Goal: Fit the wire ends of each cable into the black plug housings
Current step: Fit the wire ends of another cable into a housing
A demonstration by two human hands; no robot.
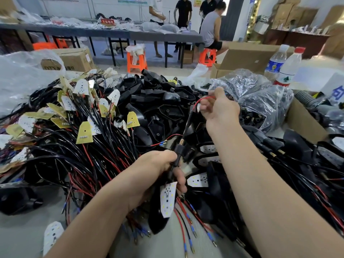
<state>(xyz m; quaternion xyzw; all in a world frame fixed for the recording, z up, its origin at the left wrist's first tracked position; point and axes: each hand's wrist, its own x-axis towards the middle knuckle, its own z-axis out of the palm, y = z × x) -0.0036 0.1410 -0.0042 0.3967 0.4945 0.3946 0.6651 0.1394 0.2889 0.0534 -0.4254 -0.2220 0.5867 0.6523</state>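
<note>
Cable [186, 122] in progress over housing pile [158, 103]: left hand [158, 170] gripping it, right hand [220, 107] pinching red wire [204, 98]; heap [74, 146] beside pile probably awaiting fitting.

Even, diffuse overhead light fills a busy workshop, bright and nearly shadowless. Glare flares on the crumpled clear plastic bags [264, 97] at 2 o'clock and glints off the heaped glossy black plastic plug housings [163, 103] at centre. A blown-out white opening [226, 8] burns at 1 o'clock. The right hand [221, 108], pinching a thin red wire [204, 98], smears slightly with motion; the left hand [158, 168], gripping a black sheathed cable [187, 123], reads sharper. Wide-angle distortion bows the long grey table [83, 32] at 11 o'clock, and the edges soften.
</note>
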